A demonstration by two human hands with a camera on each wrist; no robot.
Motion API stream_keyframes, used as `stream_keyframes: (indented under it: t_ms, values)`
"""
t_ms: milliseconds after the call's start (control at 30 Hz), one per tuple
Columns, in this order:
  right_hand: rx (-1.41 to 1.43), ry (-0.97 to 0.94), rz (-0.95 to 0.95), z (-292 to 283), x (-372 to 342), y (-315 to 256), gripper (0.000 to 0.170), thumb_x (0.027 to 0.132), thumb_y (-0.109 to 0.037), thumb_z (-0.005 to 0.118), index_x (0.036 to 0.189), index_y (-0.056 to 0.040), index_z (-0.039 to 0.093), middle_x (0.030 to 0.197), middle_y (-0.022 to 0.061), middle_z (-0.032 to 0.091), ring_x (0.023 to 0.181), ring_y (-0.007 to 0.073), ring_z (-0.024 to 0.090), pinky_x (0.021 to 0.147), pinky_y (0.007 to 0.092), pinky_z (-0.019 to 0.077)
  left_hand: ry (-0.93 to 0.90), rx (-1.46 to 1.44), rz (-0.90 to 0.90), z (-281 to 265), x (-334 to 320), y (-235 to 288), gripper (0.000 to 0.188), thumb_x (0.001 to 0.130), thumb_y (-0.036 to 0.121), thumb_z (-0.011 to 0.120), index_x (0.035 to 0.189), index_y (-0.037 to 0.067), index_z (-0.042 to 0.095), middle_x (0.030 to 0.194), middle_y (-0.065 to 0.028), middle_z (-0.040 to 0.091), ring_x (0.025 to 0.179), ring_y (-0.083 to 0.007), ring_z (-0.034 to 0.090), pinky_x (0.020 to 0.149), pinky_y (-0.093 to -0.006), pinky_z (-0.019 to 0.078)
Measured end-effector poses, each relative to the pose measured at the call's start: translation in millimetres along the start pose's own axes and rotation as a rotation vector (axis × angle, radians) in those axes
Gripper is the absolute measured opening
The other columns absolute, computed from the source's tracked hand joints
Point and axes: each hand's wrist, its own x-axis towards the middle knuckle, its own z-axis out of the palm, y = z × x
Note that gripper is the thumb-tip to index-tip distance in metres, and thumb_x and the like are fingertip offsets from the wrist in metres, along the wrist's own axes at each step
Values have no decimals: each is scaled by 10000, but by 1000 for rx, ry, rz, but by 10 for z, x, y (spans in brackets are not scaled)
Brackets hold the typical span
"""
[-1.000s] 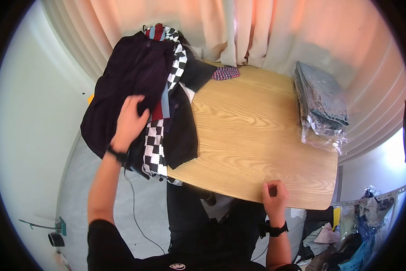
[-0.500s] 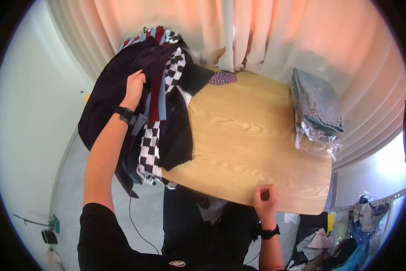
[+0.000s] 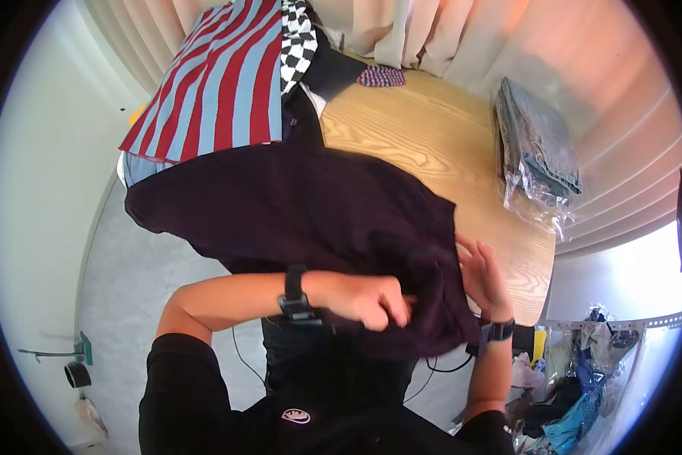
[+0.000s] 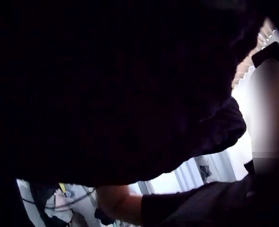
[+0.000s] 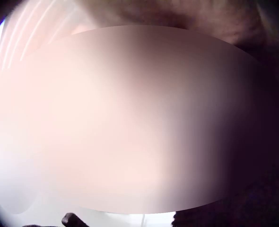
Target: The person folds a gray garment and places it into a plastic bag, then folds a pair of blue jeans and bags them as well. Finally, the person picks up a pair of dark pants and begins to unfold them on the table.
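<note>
A dark purple garment (image 3: 303, 201) stretches from the pile on the left across the front of the table toward the person's body. The left hand (image 3: 367, 299) grips it near its right end, fingers curled into the cloth. At that same end, the right hand (image 3: 483, 277) is up against the garment's edge with its fingers fairly straight. Dark cloth fills most of the left wrist view, and the right wrist view is largely blurred. Behind the garment, a red and light-blue striped garment (image 3: 223, 83) lies uncovered on the pile.
A black-and-white checkered garment (image 3: 298, 45) and dark clothes lie beside the stripes. Folded jeans (image 3: 539, 140) in clear plastic sit on the right of the wooden table (image 3: 401, 125). A small patterned cloth (image 3: 381, 76) is at the back edge. Bagged clothes (image 3: 576, 402) hang low right.
The left hand has drawn the purple garment off the pile, toward the body and rightward, exposing the striped one. The right hand has risen to the garment's edge, and its curled fingers have straightened.
</note>
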Motion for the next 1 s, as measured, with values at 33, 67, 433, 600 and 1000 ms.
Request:
stream_keyframes:
  t_ms: [33, 67, 433, 600, 1000]
  values:
    - [-4, -67, 68, 26, 67, -27, 529, 998, -390, 388, 1344, 7, 435, 1341, 144, 524, 1198, 236, 519, 1012, 390, 404, -118, 2, -5, 110, 50, -18, 157, 594, 71, 514, 639, -59, 439, 624, -126, 352, 653, -279, 395, 840, -421, 356]
    - [60, 72, 48, 8, 175, 13, 420, 963, -248, 541, 1265, 41, 504, 1237, 108, 587, 1094, 199, 569, 962, 351, 454, -182, 34, 1, 207, 77, -108, 141, 618, 74, 510, 659, -56, 475, 642, -133, 406, 684, -292, 443, 917, -449, 351]
    - [-47, 347, -256, 193, -236, 36, 390, 928, -82, 587, 1287, 28, 482, 1225, 115, 591, 1097, 197, 580, 958, 326, 461, 1641, 1394, -589, 0, -1807, 270, 533, 758, 25, 681, 1264, 64, 519, 1266, -140, 525, 1091, -302, 561, 839, -345, 510]
    - [-99, 503, -390, 239, -704, 83, 399, 916, -86, 604, 1282, 27, 489, 1206, 99, 588, 1085, 173, 561, 964, 309, 433, 1518, 1480, -648, -128, -2500, 242, 390, 767, 161, 742, 1101, 43, 578, 954, -104, 570, 653, -258, 520, 624, -349, 457]
    - [-404, 1103, -1029, 108, -1563, -320, 382, 911, -206, 634, 1213, -1, 519, 1158, 62, 555, 1057, 164, 541, 947, 311, 415, 2264, 1287, 587, 29, -2327, 72, 338, 922, 256, 548, 1102, -19, 471, 1061, -122, 550, 918, -196, 578, 773, -362, 528]
